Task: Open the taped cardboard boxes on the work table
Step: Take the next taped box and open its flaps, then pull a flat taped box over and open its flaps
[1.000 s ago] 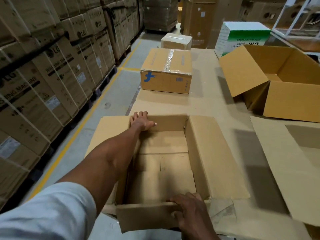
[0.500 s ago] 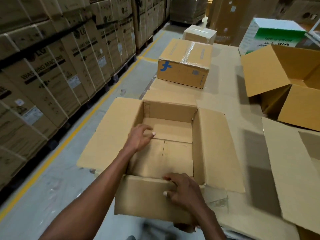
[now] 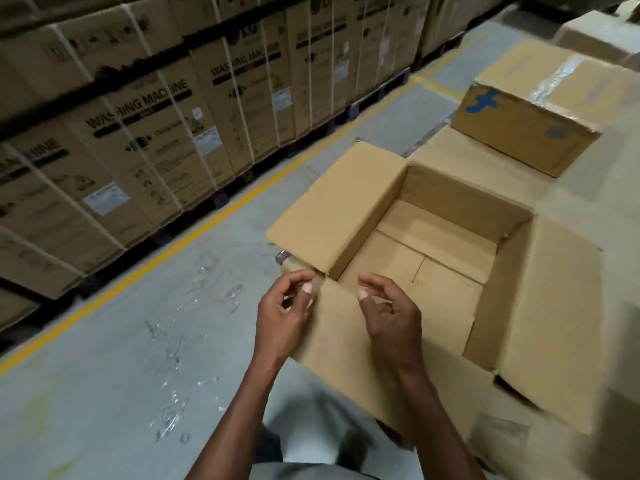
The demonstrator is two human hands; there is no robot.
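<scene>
— Both hands have come off the box since a moment ago: the left hand [image 3: 282, 315] has left the inside of the box, the right hand [image 3: 389, 318] has let go of the near flap, and the view has swung left toward the aisle.

— Where is the box now?

— The open box [image 3: 433, 251] sits at the counter's [image 3: 588, 216] near left corner, its near end overhanging the edge toward the person. All four flaps are folded out and I see nothing inside it.

— And the hands?

— Both hover over the near flap [image 3: 341, 337], fingers loosely curled, holding nothing. The left thumb is at the flap's left corner; whether it touches the cardboard I cannot tell.

— So what is the step in hand?

— Finishing with this box, I'd judge. To do it well, press the near flap fully down so it stays folded, then slide the box back onto the counter so it cannot tip off the edge.

— Which way does it point?

— Its long axis runs from the person away along the counter, toward the taped box [image 3: 540, 109], which lies farther along the same left edge, well apart from it. That one still has clear tape [image 3: 554, 81] along its top seam, running away from the person, so it looks like the next to open.

— Anything else around?

— Stacked washing machine cartons [image 3: 145, 133] across the aisle, beyond a yellow floor line [image 3: 194, 233].
</scene>
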